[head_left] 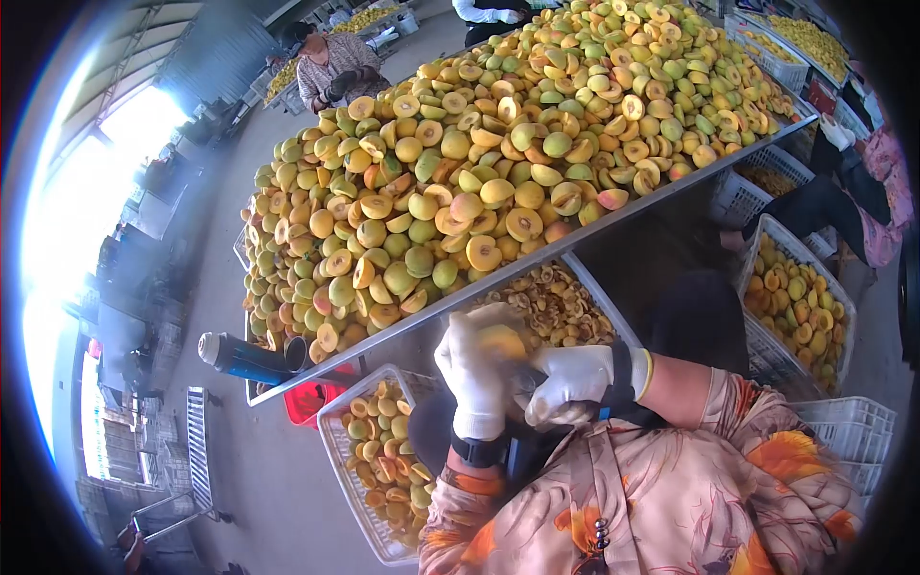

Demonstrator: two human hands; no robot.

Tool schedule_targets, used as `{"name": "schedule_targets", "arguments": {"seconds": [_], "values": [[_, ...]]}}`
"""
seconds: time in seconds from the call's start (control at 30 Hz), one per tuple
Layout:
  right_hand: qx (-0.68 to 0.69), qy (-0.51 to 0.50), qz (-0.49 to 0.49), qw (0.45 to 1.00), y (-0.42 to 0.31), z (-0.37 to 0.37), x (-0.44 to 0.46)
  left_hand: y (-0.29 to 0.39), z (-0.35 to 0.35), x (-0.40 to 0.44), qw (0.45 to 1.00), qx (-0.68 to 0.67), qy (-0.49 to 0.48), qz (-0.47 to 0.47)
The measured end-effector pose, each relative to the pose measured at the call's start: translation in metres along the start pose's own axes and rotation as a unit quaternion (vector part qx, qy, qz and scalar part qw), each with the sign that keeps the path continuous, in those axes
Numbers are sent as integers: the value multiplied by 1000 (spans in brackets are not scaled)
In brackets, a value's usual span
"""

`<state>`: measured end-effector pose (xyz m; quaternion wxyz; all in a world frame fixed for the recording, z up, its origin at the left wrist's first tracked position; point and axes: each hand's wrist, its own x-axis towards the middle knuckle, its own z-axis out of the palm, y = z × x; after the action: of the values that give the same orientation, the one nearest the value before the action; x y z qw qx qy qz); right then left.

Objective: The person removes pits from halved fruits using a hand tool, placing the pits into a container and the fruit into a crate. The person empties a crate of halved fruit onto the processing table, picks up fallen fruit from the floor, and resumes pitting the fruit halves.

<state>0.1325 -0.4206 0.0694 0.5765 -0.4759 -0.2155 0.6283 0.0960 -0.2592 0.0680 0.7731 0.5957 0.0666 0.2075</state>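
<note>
The blurred yellow-orange fruit (500,342) is just off the near edge of the grey metal-rimmed desk (537,261), pinched in our white-gloved left hand (470,369). Our white-gloved right hand (575,379) curls close beside it; we cannot tell what it grips. Hurried fingers could let the fruit slip, or knock the desk's rim. A bump there could roll heaped yellow-green fruit (419,261) over. Our elbow room seems tight, with the white plastic crate (606,305) below the desk's near edge.

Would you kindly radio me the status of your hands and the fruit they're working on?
Left hand gripping blurred yellow fruit; right hand close beside it, grip unclear. Fruit heap on table ahead.
</note>
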Motion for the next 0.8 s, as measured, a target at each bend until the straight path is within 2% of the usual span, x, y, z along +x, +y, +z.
{"name": "schedule_targets", "arguments": {"seconds": [0.03,0.13,0.2,0.27,0.33,0.37,0.4,0.47,0.5,0.53,0.57,0.67,0.73,0.8], "values": [[57,-30,-4,998,3,2,3,3,2,-2,999,-38,32,-22],[-10,33,-27,999,5,12,10,1,-9,-4,995,-61,64,-48],[-134,90,-160,974,13,13,25,2,-15,-8,993,-4,116,0],[-175,106,-187,961,17,13,29,2,-33,-14,987,27,157,28],[-142,86,-110,980,8,15,13,10,-78,-20,982,26,183,40],[-189,109,-200,955,19,10,15,18,-98,-23,968,56,240,38],[-282,157,-175,930,18,3,11,27,-121,-29,951,85,296,35],[-450,253,-117,848,20,-10,2,19,-199,-47,938,204,281,-18],[-558,221,10,800,36,-33,7,12,-218,-54,849,460,258,-8],[-647,180,137,728,58,-61,16,6,-233,-61,698,682,218,6],[-633,182,154,737,71,-79,14,4,-239,-56,495,852,166,25],[-590,217,160,761,73,-89,11,0,-201,0,705,689,109,130],[-568,235,145,776,56,-82,9,-20,-159,48,778,612,61,126],[-566,230,139,780,60,-87,10,-38,-100,96,795,592,-5,131]]}}
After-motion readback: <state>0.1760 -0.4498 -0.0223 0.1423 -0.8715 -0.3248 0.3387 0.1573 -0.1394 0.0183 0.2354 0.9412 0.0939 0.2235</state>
